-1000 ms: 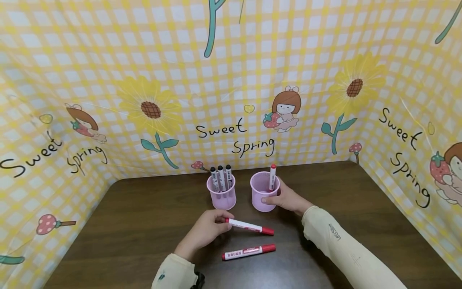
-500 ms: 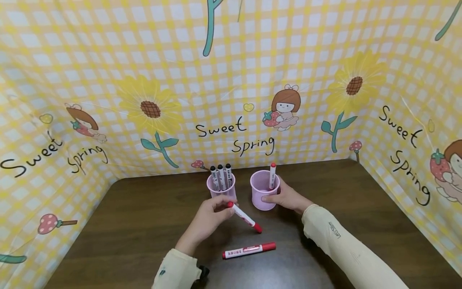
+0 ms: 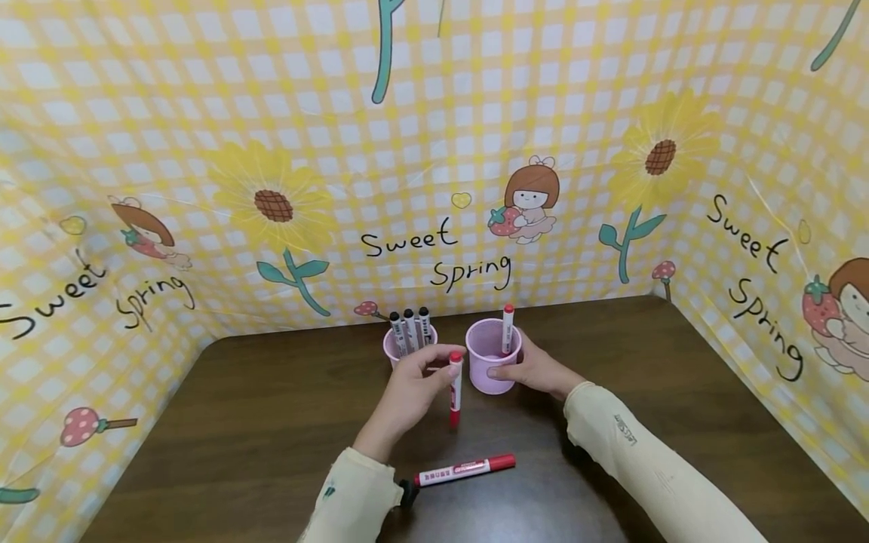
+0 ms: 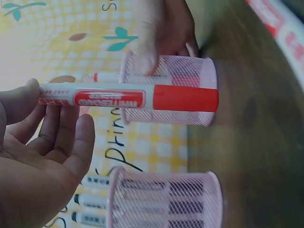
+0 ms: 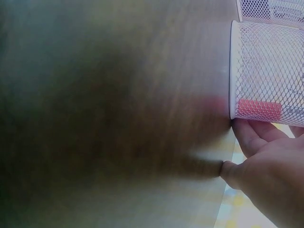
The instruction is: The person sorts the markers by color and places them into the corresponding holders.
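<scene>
Between thumb and fingertips, my left hand pinches a red whiteboard marker. The marker hangs nearly upright over the table, red cap down; the left wrist view shows its printed barrel. Around the side of the right pink mesh pen cup curls my right hand, thumb on the near wall. One red marker stands in that cup, leaning to the right. The left pink mesh pen cup holds several black-capped markers; my left hand partly hides it in the head view.
Another red marker lies on the dark wooden table near the front, beside my left sleeve. A yellow checked cloth with printed flowers surrounds the back and sides.
The left hand has lifted the red marker, carried it toward the cups and turned it from lying flat to upright. The right hand keeps its grip on the right cup.
</scene>
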`<act>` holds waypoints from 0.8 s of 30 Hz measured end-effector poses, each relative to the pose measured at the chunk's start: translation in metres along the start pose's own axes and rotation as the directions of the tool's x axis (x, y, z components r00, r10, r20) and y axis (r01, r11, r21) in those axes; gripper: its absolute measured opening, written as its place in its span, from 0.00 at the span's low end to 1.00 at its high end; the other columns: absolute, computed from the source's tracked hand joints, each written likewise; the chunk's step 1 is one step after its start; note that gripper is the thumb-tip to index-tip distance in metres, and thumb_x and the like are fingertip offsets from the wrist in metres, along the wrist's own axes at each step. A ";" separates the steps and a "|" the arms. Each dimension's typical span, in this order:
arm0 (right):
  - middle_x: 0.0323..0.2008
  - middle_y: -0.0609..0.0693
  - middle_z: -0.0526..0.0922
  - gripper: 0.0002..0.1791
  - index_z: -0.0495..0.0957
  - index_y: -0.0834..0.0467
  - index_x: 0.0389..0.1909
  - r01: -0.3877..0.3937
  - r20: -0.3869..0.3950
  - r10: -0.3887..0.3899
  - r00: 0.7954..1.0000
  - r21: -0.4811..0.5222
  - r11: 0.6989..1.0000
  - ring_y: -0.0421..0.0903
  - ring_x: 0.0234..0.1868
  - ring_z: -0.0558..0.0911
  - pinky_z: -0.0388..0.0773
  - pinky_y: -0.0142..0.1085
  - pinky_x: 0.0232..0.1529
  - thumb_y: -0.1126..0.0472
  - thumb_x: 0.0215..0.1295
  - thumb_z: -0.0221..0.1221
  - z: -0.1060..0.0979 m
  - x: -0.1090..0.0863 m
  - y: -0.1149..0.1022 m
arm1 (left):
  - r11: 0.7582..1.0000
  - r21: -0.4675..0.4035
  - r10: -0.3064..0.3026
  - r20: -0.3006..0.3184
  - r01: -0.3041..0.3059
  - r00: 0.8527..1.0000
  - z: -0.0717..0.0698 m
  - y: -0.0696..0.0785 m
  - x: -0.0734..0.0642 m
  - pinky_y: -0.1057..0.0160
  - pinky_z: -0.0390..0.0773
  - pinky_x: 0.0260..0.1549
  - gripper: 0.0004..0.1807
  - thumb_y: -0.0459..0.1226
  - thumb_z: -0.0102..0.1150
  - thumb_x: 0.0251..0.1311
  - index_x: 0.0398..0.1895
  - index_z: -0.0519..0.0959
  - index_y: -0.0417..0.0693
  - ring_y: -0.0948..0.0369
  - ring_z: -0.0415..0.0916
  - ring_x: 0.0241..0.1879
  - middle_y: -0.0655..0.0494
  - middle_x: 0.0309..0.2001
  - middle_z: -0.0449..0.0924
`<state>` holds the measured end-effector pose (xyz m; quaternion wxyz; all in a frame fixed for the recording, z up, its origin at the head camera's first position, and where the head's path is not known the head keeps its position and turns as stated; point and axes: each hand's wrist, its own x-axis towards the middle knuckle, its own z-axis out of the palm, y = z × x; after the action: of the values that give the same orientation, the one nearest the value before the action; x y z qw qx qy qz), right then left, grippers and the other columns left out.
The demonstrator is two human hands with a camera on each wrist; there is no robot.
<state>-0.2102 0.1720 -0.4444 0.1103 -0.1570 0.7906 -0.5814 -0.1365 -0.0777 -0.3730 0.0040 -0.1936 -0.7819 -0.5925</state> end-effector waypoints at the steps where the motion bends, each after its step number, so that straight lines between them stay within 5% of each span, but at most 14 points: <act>1: 0.65 0.61 0.70 0.49 0.52 0.60 0.75 0.000 0.003 0.000 1.000 -0.001 1.000 0.57 0.64 0.70 0.63 0.52 0.66 0.59 0.59 0.72 0.000 0.000 0.000 | 1.000 0.012 0.013 -0.004 -0.013 1.000 0.001 0.002 0.002 0.60 0.78 0.45 0.14 0.30 0.62 0.67 0.54 0.83 0.44 0.56 0.77 0.45 0.53 0.45 0.82; 11: 0.64 0.61 0.71 0.48 0.53 0.60 0.74 -0.011 0.013 0.011 1.000 0.001 1.000 0.57 0.62 0.72 0.65 0.53 0.64 0.59 0.59 0.72 0.000 0.001 0.001 | 0.992 -0.017 0.123 -0.093 -0.125 0.988 0.008 0.026 0.029 0.62 0.77 0.40 0.12 0.29 0.66 0.63 0.49 0.84 0.39 0.57 0.77 0.40 0.51 0.41 0.83; 18: 0.64 0.60 0.71 0.48 0.53 0.59 0.74 -0.013 0.012 0.012 1.000 0.023 1.000 0.56 0.63 0.71 0.64 0.54 0.66 0.60 0.59 0.73 -0.001 0.001 0.003 | 0.985 -0.079 0.137 -0.204 -0.156 0.969 0.013 0.037 0.053 0.62 0.79 0.43 0.13 0.30 0.66 0.64 0.51 0.83 0.39 0.57 0.78 0.43 0.50 0.43 0.83; 24: 0.66 0.61 0.70 0.50 0.51 0.59 0.76 -0.008 0.015 0.008 1.000 0.016 1.000 0.57 0.65 0.70 0.61 0.54 0.67 0.59 0.59 0.72 -0.001 0.001 0.001 | 0.988 -0.018 0.145 -0.190 -0.151 0.971 0.021 0.035 0.074 0.55 0.79 0.49 0.12 0.30 0.66 0.64 0.50 0.83 0.40 0.55 0.80 0.46 0.50 0.43 0.83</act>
<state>-0.2114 0.1730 -0.4453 0.1196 -0.1573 0.7858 -0.5861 -0.1891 -0.0281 -0.3296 0.1189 -0.1944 -0.7519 -0.6187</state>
